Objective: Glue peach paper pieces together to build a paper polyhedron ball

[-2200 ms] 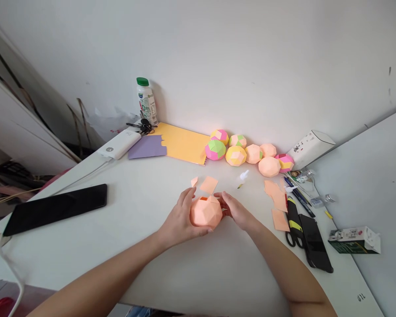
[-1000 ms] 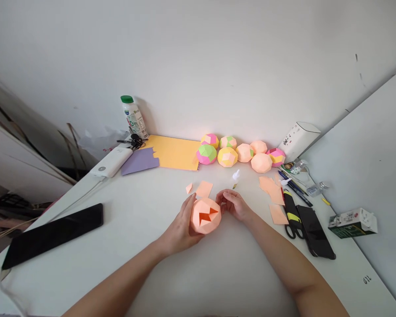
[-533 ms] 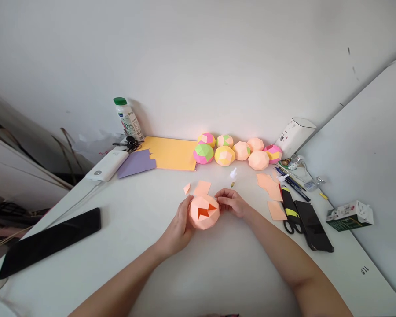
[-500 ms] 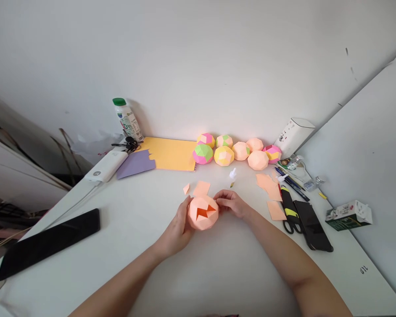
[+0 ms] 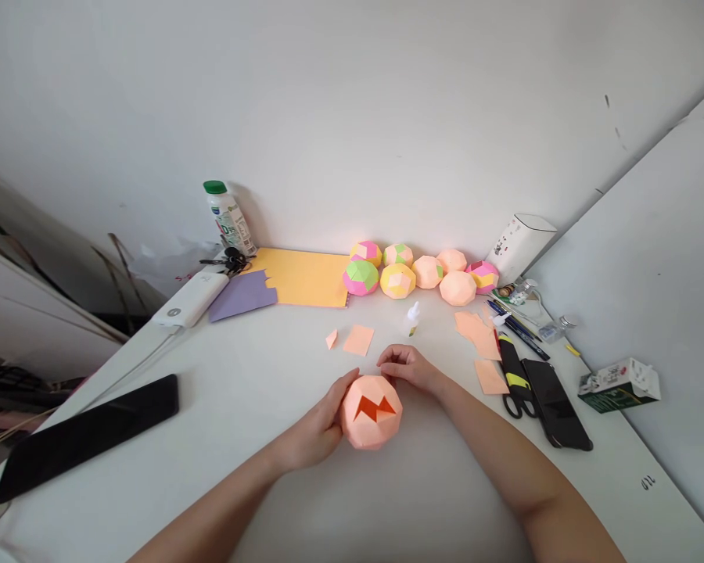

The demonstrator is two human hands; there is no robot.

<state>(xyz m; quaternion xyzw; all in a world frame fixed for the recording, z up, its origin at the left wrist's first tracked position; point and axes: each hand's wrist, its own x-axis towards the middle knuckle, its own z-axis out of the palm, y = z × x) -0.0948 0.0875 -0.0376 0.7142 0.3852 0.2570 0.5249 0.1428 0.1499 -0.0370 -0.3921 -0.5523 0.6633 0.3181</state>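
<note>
My left hand is closed around the left side of a peach paper ball made of flat facets. A jagged opening in the ball faces up toward me, showing a darker orange inside. Just behind the ball's upper right is my right hand, its fingers curled together; whatever may be between the fingertips is hidden. Beyond the hands lie a peach paper square and a small folded peach piece. A small white glue bottle stands on the table behind my right hand.
Several finished paper balls line the wall. Yellow paper and purple paper lie left of them. On the right are peach scraps, scissors, a phone and a carton. A black bar-shaped object lies left.
The ball has come nearer to me and a little right in my left hand, its opening turned slightly. My right hand has come away from the ball's side to behind its upper right.
</note>
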